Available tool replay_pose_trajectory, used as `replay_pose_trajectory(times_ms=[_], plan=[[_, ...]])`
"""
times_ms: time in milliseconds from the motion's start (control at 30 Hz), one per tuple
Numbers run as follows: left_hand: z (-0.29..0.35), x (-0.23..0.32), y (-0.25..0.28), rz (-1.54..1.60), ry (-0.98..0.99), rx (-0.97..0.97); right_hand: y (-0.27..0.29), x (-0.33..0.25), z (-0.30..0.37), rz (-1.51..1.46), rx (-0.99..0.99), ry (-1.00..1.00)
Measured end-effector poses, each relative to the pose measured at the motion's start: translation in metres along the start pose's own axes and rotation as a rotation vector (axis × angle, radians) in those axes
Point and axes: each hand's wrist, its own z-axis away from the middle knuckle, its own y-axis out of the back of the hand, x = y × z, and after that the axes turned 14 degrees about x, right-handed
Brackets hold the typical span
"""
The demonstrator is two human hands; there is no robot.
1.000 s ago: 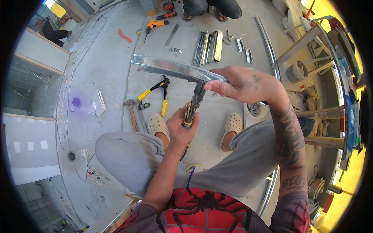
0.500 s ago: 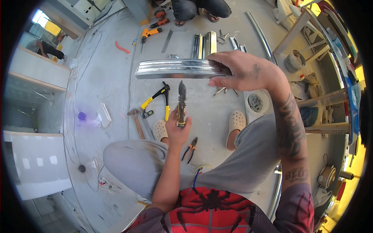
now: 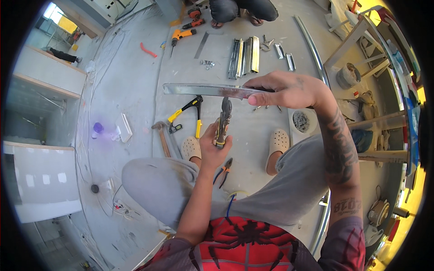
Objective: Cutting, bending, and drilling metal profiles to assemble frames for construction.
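Note:
My left hand [image 3: 215, 145] is closed around the handles of a pair of tin snips [image 3: 223, 118], their dark blades pointing up and away from me. My right hand [image 3: 289, 90] grips the right end of a shiny metal profile [image 3: 199, 90], fingers over the top and thumb on the near side. The profile lies crosswise and is now seen almost edge-on. The tips of the snips come right up to its near edge; whether they touch it I cannot tell. Pliers [image 3: 223, 173] with dark and orange handles lie on the floor between my legs.
Metal offcuts [image 3: 244, 56] lie beyond the profile, near a crouching person's legs [image 3: 224, 11]. An orange drill [image 3: 183, 35] is at the far left. Nearer are a yellow-black hand tool [image 3: 186, 113], a hammer [image 3: 162, 137] and a white bucket of screws [image 3: 302, 121].
The metal profile has tilted from showing its ribbed face to nearly edge-on and come slightly nearer. The snips have moved a little right, closing up to its near edge.

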Motion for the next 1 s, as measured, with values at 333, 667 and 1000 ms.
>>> replay_pose_trajectory(times_ms=[333,667,1000], plan=[[0.0028,-0.0005,0.0017,-0.033,0.018,-0.048,-0.0032,0.0006,-0.0034,-0.087,-0.056,-0.002],[0.0008,0.0033,-0.0026,-0.022,-0.024,0.020,-0.0034,0.0032,-0.0028,-0.107,-0.082,-0.043],[0.0019,0.0007,0.0034,-0.060,0.026,-0.058,-0.0024,0.0008,-0.0016,-0.126,-0.084,-0.050]])
